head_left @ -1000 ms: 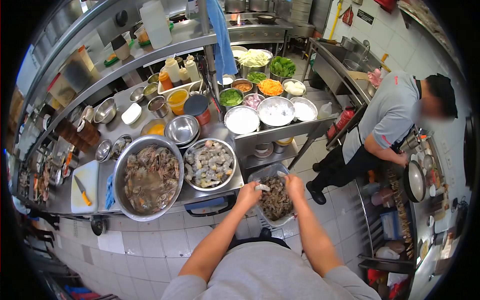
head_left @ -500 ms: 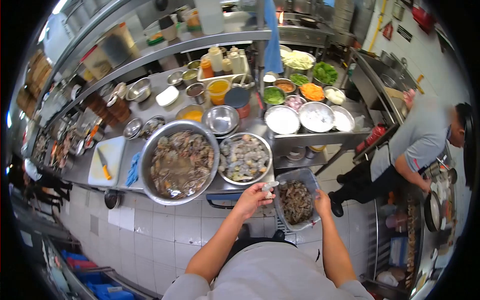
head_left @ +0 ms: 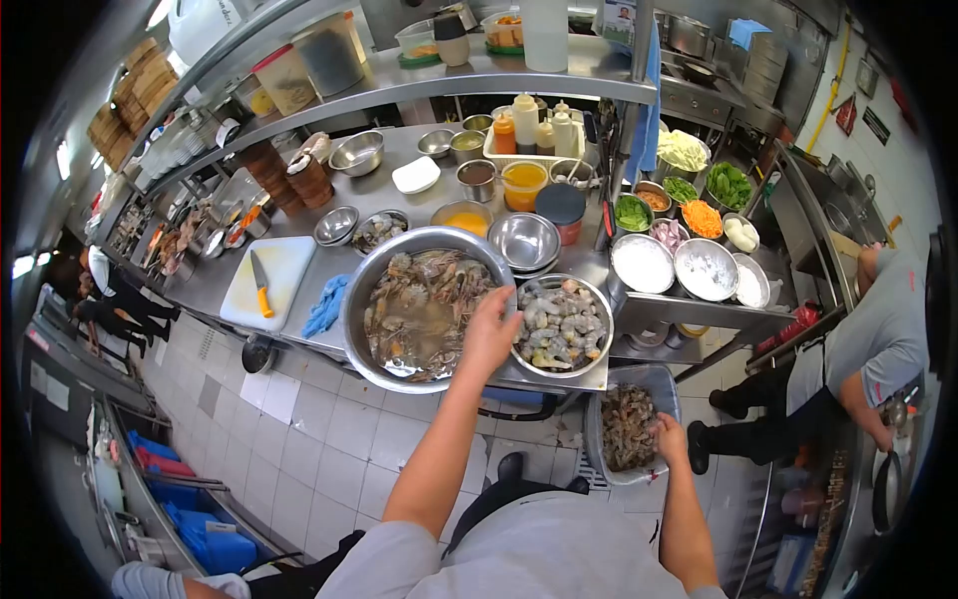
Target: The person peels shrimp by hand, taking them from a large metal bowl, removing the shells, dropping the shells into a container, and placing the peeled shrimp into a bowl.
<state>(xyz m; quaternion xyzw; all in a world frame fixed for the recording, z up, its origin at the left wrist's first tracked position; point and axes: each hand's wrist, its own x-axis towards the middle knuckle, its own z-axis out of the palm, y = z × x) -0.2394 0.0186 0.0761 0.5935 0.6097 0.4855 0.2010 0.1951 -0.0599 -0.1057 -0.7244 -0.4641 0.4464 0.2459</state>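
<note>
My left hand (head_left: 489, 334) is over the rim between a large steel bowl (head_left: 356, 329) of whole shellfish in murky liquid and a smaller steel bowl (head_left: 562, 324) of peeled grey shrimp. Its thumb and fingers are apart, with nothing visible between them. Lower right, my right hand (head_left: 670, 439) is at the right side of a grey plastic bin (head_left: 675, 384) of brownish shrimp or shells (head_left: 627, 429). Its fingers are pressed together, and what they hold is too small to name.
A cutting board (head_left: 284, 262) with a yellow-handled knife (head_left: 261, 283) and a blue cloth (head_left: 327, 305) lie at left. Vegetable and white-powder bowls (head_left: 643, 264) stand at back right. A co-worker (head_left: 863, 334) holds a pan at the right; other people stand far left.
The view has swung left. My left hand has moved from above the bin to the bowls; the shrimp piece it held no longer shows. My right hand stays by the bin.
</note>
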